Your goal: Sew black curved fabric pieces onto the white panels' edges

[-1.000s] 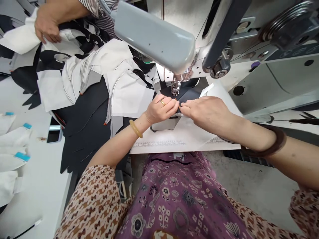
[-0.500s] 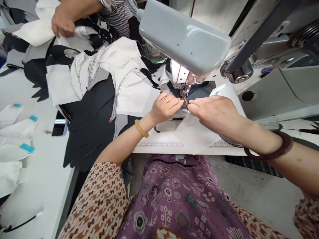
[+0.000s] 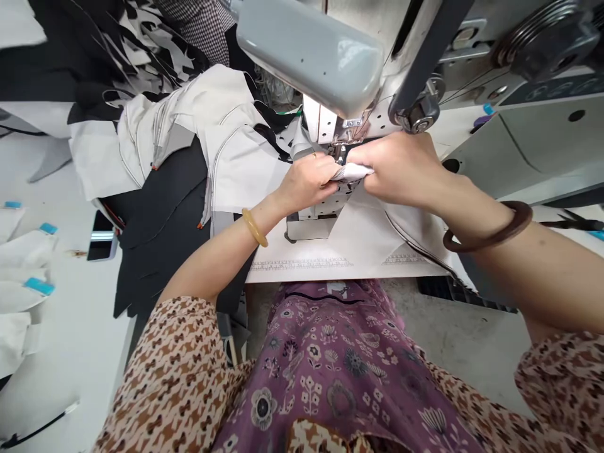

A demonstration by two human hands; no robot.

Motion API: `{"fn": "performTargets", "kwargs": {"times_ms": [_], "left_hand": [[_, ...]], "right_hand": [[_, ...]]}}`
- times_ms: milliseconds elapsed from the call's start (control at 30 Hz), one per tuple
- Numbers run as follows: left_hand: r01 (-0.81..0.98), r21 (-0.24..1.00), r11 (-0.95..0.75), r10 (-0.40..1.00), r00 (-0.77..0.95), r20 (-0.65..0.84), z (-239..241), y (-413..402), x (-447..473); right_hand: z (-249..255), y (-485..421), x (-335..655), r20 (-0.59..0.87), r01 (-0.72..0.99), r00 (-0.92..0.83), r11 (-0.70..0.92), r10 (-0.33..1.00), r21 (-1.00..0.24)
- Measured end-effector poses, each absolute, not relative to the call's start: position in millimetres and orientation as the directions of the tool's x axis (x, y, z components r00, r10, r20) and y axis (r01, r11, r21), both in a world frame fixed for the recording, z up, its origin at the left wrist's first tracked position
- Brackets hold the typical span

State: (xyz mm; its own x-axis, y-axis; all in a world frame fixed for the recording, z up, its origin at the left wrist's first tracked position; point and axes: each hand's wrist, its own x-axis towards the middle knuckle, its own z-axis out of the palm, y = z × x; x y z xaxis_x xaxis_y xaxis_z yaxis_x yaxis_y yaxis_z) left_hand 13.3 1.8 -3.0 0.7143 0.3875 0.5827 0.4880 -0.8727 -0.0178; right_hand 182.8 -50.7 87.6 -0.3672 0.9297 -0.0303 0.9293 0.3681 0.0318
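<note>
A: The left grip [image 3: 306,182] and the right grip [image 3: 401,170] are pressed together from either side, their fingertips pinching a folded strip of white fabric [image 3: 352,172] between them. Where does it sit?

B: Just in front of the presser foot [image 3: 338,151] of the sewing machine [image 3: 306,56], above the white template plate [image 3: 302,264] on the bench [image 3: 70,390]. The hands hide most of what lies beneath it.

A: Which step would you call this?

B: To my eye, the person is shaping that fold by hand at the needle. The next move calls for keeping the pinch firm and the layers lined up under the foot, since loosening either side could let the fold slip.

A: And around the hands?

B: Black and white garment panels [image 3: 165,201] lie heaped to the left of the machine, with white pieces with blue tabs [image 3: 23,264] further left on the bench, near a phone [image 3: 101,236]. A co-worker's checked shirt [image 3: 198,22] shows beyond the heap, and dark-handled scissors [image 3: 573,221] lie off to the right.
</note>
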Motion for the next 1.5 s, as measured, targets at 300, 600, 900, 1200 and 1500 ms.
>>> {"fn": "performTargets", "kwargs": {"times_ms": [300,600,900,1200,1500], "left_hand": [[0.371,-0.08,-0.925,0.235,0.726,0.646,-31,-8,-5],[0.511,-0.145,-0.847,0.167,0.516,0.84,-41,-15,7],[0.528,-0.216,-0.822,0.204,0.626,0.753,-24,-3,0],[0.352,-0.277,-0.894,0.093,0.751,0.654,-18,-10,1],[0.473,-0.292,-0.831,0.212,0.755,0.62,-16,-12,11]], "right_hand": [[45,-89,169,0.022,0.784,-0.607,0.595,0.794,0.181],[50,-77,179,0.032,0.801,-0.586,0.574,0.809,0.172],[39,-98,172,0.099,0.844,-0.528,0.508,0.844,0.173],[16,-100,210,-0.378,0.93,-0.366,0.35,0.851,-0.111],[14,-99,220,-0.198,0.676,-0.281,0.047,0.939,-0.735]]}}
